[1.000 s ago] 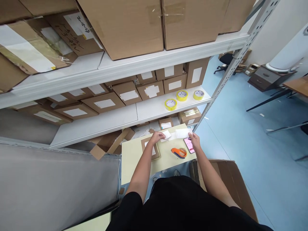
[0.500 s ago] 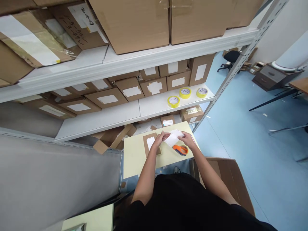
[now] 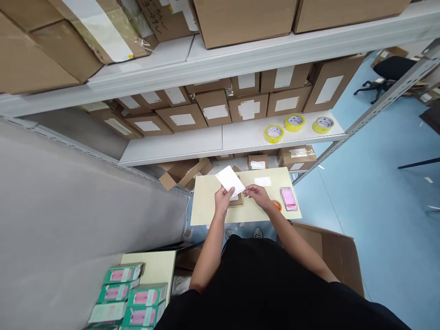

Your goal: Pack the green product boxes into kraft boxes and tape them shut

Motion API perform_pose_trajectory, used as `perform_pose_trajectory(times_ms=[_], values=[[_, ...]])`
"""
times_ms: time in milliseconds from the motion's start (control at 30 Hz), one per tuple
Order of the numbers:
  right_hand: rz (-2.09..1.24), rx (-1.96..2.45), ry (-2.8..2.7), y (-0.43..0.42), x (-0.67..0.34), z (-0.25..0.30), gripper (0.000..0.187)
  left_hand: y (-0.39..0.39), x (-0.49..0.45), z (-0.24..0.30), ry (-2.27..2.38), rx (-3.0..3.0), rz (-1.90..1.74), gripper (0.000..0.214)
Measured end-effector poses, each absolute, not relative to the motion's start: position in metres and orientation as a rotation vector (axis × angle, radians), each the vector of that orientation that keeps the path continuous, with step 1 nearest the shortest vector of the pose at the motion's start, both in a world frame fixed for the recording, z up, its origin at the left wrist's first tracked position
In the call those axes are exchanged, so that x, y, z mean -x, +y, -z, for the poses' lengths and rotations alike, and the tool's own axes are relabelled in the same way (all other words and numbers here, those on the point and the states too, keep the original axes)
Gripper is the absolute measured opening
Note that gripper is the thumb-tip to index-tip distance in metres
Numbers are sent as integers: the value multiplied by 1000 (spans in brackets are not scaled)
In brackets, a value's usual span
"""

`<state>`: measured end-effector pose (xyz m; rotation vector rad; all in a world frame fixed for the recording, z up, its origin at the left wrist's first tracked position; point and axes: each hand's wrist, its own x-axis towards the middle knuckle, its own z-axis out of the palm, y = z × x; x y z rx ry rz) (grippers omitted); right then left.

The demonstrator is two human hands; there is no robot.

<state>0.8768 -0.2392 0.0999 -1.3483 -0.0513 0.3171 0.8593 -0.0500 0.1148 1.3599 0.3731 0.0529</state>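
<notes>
Both hands hold a white paper label (image 3: pixel 229 180) lifted a little above a small pale-yellow table (image 3: pixel 206 208). My left hand (image 3: pixel 223 200) grips its lower left part. My right hand (image 3: pixel 256 196) pinches its lower right corner. Under the hands lies a flat brown cardboard parcel (image 3: pixel 237 200), mostly hidden. A second white label (image 3: pixel 262 181) lies on the table beyond my right hand. An orange tape cutter (image 3: pixel 276 205) peeks out behind my right wrist, next to a pink phone (image 3: pixel 288 199).
White metal shelving (image 3: pixel 220 142) holds rows of labelled brown boxes and three yellow tape rolls (image 3: pixel 294 122). An open cardboard box (image 3: pixel 330 250) stands on the blue floor at my right. Green-and-pink cartons (image 3: pixel 127 298) lie on a lower table at left. Torn cardboard (image 3: pixel 182 172) sits under the shelf.
The white label was picked up off the table and is raised between both hands. The camera has tilted down and left, showing the green cartons.
</notes>
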Motion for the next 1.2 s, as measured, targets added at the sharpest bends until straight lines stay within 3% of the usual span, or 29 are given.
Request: perform_pose_trajectory(times_ms=[1200], values=[[-275,1337,-36,-244,-853,-111,25,-55,-837,-130,341,-1410,-38,57]])
